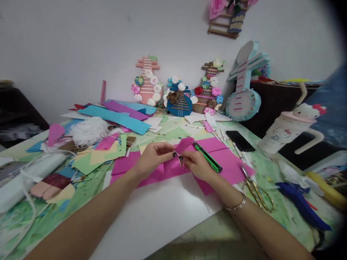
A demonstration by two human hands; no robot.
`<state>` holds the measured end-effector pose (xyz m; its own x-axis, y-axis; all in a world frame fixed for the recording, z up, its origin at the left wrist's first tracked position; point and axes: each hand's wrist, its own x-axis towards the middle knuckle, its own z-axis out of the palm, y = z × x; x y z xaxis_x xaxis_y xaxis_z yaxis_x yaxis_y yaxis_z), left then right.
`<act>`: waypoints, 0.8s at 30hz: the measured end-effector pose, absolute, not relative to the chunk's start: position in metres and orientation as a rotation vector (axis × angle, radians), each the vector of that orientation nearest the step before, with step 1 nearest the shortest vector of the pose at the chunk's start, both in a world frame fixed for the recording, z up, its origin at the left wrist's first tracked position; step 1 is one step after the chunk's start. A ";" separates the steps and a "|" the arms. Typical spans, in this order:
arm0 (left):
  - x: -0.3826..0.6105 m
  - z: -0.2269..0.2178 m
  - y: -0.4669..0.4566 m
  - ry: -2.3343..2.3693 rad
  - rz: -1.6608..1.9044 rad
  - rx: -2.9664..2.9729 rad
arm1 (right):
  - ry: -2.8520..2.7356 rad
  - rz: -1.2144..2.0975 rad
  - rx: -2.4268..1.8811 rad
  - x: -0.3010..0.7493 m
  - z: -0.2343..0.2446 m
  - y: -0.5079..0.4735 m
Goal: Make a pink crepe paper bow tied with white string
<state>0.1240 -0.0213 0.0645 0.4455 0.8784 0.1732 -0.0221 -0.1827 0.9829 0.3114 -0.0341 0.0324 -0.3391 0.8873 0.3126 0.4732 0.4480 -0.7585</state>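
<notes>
My left hand (152,156) and my right hand (197,164) meet over the middle of the table, both pinching a folded piece of magenta foam (182,146). The fingertips of both hands press together on its lower edge, and the piece sticks up and to the right between them. Under the hands lies a larger magenta sheet (230,159) on a white board (159,213). A green and black utility knife (208,157) lies just right of my right hand. A bangle is on my right wrist.
Gold-handled scissors (256,189) and a blue glue gun (300,202) lie at the right. A black phone (240,141) and a white cartoon-cat cup (290,126) stand behind. Craft guitars (179,101) lean against the wall. Coloured foam scraps, white string (88,130) cover the left.
</notes>
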 end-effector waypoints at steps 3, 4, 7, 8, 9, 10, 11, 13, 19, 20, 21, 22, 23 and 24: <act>0.125 0.062 -0.023 0.734 0.865 1.583 | -1.943 0.475 -1.121 0.316 0.036 -0.032; 0.125 0.060 -0.024 0.730 0.851 1.614 | -1.924 0.403 -1.123 0.318 0.037 -0.032; 0.128 0.055 -0.025 0.699 0.841 1.729 | -1.883 0.473 -1.136 0.322 0.040 -0.034; 0.129 0.053 -0.026 0.675 0.831 1.766 | -1.865 0.591 -1.122 0.322 0.040 -0.035; 0.130 0.052 -0.026 0.649 0.812 1.801 | -1.836 0.729 -1.092 0.322 0.039 -0.035; 0.130 0.051 -0.026 0.626 0.785 1.832 | -1.795 0.864 -1.052 0.320 0.038 -0.036; 0.130 0.050 -0.025 0.607 0.754 1.863 | -1.743 0.984 -1.012 0.319 0.038 -0.036; 0.130 0.050 -0.025 0.586 0.708 1.914 | -1.650 1.157 -0.940 0.316 0.037 -0.035; 0.129 0.053 -0.025 0.619 0.673 1.977 | -1.621 1.104 -0.929 0.317 0.039 -0.030; 0.129 0.054 -0.025 0.628 0.685 2.004 | -1.634 1.085 -0.934 0.317 0.040 -0.030; 0.130 0.054 -0.025 0.631 0.703 2.047 | -1.639 1.083 -0.938 0.317 0.041 -0.030; 0.130 0.055 -0.025 0.630 0.725 2.101 | -1.633 1.093 -0.942 0.317 0.041 -0.031; 0.131 0.054 -0.024 0.627 0.748 2.160 | -1.619 1.107 -0.948 0.316 0.041 -0.031; 0.132 0.054 -0.024 0.625 0.768 2.214 | -1.602 1.125 -0.957 0.315 0.042 -0.032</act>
<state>0.1315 -0.0235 0.0539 0.7077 0.6205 0.3380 0.2044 -0.6377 0.7427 0.3153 -0.0323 0.0417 -0.2682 0.9311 0.2474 0.0833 0.2783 -0.9569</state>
